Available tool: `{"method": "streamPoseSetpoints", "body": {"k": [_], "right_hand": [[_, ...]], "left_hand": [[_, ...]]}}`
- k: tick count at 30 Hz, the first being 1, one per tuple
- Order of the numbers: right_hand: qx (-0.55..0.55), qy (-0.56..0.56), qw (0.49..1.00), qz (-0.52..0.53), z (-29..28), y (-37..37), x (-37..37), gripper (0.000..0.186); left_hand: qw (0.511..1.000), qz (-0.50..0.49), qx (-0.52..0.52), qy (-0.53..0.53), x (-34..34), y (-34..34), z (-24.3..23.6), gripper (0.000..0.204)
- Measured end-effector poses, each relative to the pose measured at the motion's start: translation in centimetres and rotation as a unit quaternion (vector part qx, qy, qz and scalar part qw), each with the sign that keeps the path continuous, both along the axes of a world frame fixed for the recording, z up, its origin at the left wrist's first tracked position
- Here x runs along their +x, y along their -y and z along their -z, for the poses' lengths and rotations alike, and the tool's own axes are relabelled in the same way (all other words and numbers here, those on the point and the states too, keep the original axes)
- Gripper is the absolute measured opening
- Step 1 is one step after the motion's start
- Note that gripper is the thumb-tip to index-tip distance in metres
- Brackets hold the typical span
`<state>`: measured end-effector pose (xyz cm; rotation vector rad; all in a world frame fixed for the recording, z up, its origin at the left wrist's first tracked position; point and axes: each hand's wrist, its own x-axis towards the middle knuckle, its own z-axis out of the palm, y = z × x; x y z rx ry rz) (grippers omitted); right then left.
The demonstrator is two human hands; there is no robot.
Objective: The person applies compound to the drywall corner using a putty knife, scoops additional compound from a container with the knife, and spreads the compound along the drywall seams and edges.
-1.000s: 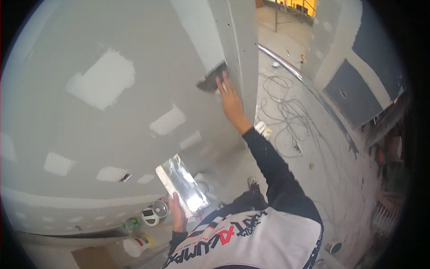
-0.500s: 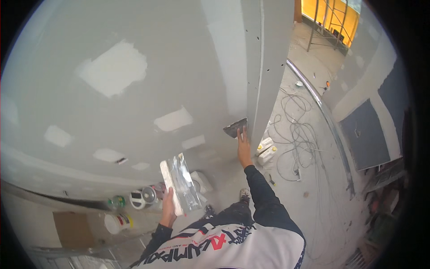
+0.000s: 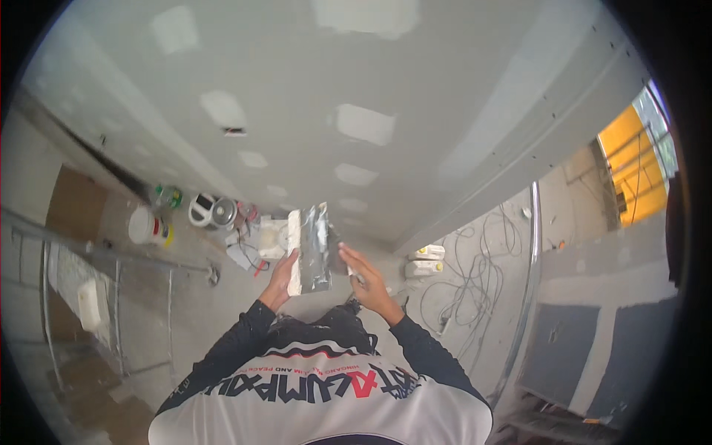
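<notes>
My left hand (image 3: 279, 285) grips a long shiny metal mud pan (image 3: 316, 256) by its side, which is caked in white compound. Smears of the same compound lie on the metal. Fingers closed, my right hand (image 3: 369, 283) holds a putty knife (image 3: 336, 252) by its handle. The knife's dark blade is at the right edge of the pan; whether it touches the metal I cannot tell. Both hands are in front of my body, close together. Ahead rises a grey drywall wall (image 3: 460, 81) with several white patches of compound.
White jugs with yellow caps (image 3: 425, 267) stand at the wall's foot, right. Loose cables (image 3: 475, 278) tangle on the floor beyond. To the left are a white bucket (image 3: 145, 225), a round tin (image 3: 224, 212) and metal scaffold bars (image 3: 116, 311). A small dark opening (image 3: 234, 132) shows in the wall.
My right hand has drawn the putty knife off the wall, down and left to the mud pan. The view has turned; my left hand still holds the pan.
</notes>
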<state>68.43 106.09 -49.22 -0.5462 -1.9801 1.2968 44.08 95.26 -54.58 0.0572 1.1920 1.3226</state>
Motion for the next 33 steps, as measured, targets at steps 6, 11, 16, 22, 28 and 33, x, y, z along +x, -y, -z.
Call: {"method": "streamPoseSetpoints", "body": {"k": [6, 11, 16, 22, 28, 33], "right_hand": [[0.247, 0.081, 0.960, -0.102, -0.2, 2.1, -2.8, 0.068], [0.278, 0.213, 0.925, -0.144, 2.0, 6.7, -8.8, 0.070], [0.127, 0.136, 0.972, -0.145, 14.3, 15.9, -13.8, 0.061], [-0.041, 0.296, 0.903, -0.309, 15.1, 30.7, -25.1, 0.053], [0.251, 0.067, 0.849, -0.459, 7.8, 38.6, -43.5, 0.055], [0.426, -0.045, 0.798, -0.423, -5.7, 45.6, -62.8, 0.058]], "left_hand": [[0.991, -0.085, 0.091, 0.050, -0.8, 8.3, -6.1, 0.046], [0.961, -0.249, 0.115, 0.015, -5.0, 22.8, -7.4, 0.043], [0.926, -0.360, 0.102, -0.054, -6.2, 40.3, -6.1, 0.045], [0.854, -0.499, 0.144, -0.022, -2.7, 59.2, -3.6, 0.048], [0.777, -0.613, 0.141, -0.030, -0.6, 69.0, -1.7, 0.049], [0.706, -0.688, 0.168, -0.023, -1.4, 70.0, -0.6, 0.049]]}}
